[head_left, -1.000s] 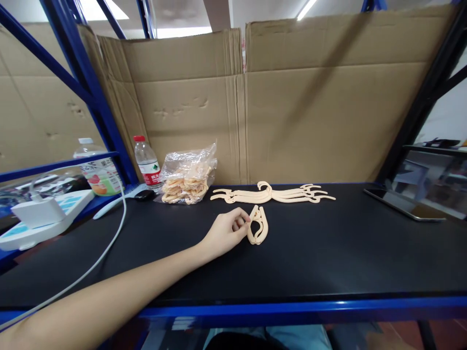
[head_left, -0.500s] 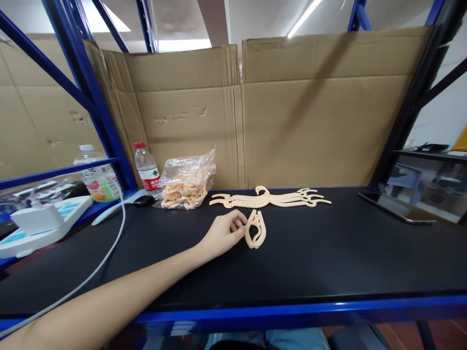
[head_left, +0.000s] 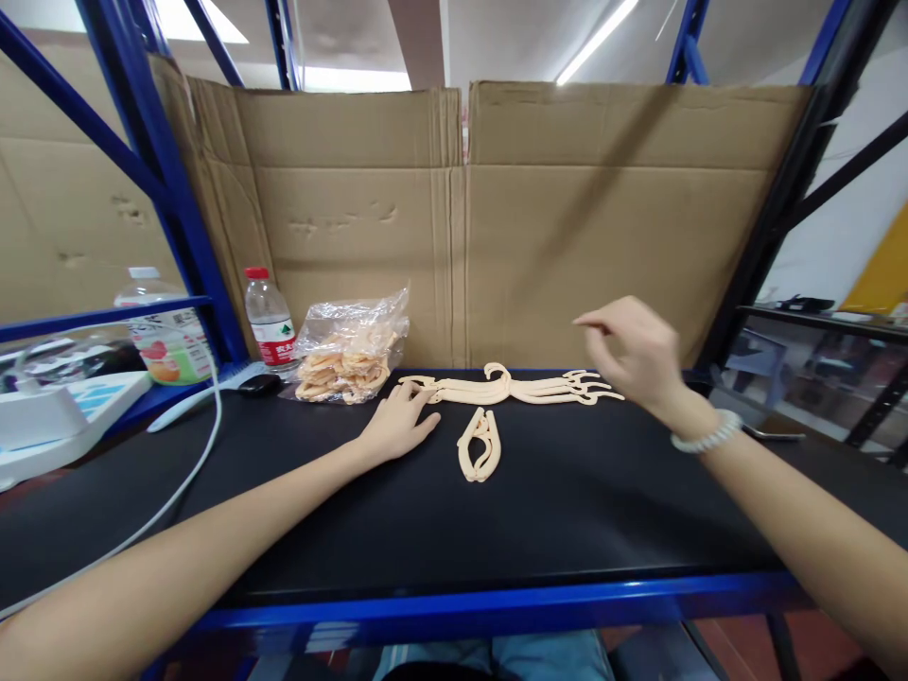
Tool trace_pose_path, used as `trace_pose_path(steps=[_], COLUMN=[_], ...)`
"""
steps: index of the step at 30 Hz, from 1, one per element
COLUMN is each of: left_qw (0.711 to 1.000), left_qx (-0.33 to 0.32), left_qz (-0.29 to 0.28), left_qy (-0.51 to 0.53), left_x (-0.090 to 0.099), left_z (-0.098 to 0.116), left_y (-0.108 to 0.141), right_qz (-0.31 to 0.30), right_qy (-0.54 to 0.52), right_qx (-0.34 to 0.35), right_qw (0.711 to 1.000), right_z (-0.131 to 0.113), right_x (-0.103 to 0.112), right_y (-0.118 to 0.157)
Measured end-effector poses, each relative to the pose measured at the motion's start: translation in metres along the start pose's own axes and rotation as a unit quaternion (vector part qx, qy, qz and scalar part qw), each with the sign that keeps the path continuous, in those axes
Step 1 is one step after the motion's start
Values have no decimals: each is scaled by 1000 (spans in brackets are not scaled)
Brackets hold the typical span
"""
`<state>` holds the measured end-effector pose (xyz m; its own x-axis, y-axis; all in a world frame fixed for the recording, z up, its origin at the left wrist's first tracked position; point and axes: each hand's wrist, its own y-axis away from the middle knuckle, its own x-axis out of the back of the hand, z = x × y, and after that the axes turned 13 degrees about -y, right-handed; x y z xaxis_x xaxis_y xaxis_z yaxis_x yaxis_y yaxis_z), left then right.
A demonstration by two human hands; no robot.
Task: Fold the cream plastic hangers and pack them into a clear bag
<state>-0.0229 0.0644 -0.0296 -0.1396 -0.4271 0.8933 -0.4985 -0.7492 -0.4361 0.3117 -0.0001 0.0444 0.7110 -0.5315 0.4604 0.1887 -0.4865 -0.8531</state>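
Observation:
Several cream hangers (head_left: 525,390) lie unfolded in a stack along the back of the black table. A folded cream hanger (head_left: 479,446) rests in front of them. My left hand (head_left: 399,423) has its fingers spread at the left end of the stack, touching or nearly touching it; it holds nothing visible. Raised above the table beyond the stack's right end is my right hand (head_left: 634,350), blurred, with a beaded bracelet on the wrist. Its fingers are bent and I cannot make out whether anything is in them.
Behind the table (head_left: 567,530) stands a cardboard wall (head_left: 624,218). At the back left are a clear bag (head_left: 351,355) of folded hangers, a red-capped bottle (head_left: 270,326) and a larger bottle (head_left: 165,336). A white cable (head_left: 190,478) crosses the left side; a dark flat device lies at the right.
My left hand has left the folded hanger and moved left and back to the stack's end. My right hand has come into view from the right. The camera view has shifted slightly.

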Motion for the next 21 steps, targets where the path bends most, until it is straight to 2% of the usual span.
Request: trace_pose_path(steps=[2,4,7,11,14,16,18,21], left_qw=[1000,1000,1000,997,982,955,915,850], left_qx=[5,5,4,17,97,180,255,312], left_qz=[-14,-27,-28,-4,1,-3,-3,12], left_qy=[-7,-7,8,78,163,234,312,425], left_x=[1,3,4,3,4,7,9,12], left_z=[2,4,4,4,6,9,12,18], left_y=[1,2,2,3,3,3,3,4], right_qz=[-71,-175,-237,-246,-214,-182,-153,-122], right_qy=[10,11,15,-17,-34,-45,-58,-71], right_qx=[-40,-80,-100,-105,-102,-93,-92,-98], right_qw=[997,981,966,963,971,978,982,985], right_z=[22,43,64,70,67,62,56,45], right_x=[-15,-32,-51,-60,-58,-54,-50,-46], right_y=[5,16,34,44,44,42,41,39])
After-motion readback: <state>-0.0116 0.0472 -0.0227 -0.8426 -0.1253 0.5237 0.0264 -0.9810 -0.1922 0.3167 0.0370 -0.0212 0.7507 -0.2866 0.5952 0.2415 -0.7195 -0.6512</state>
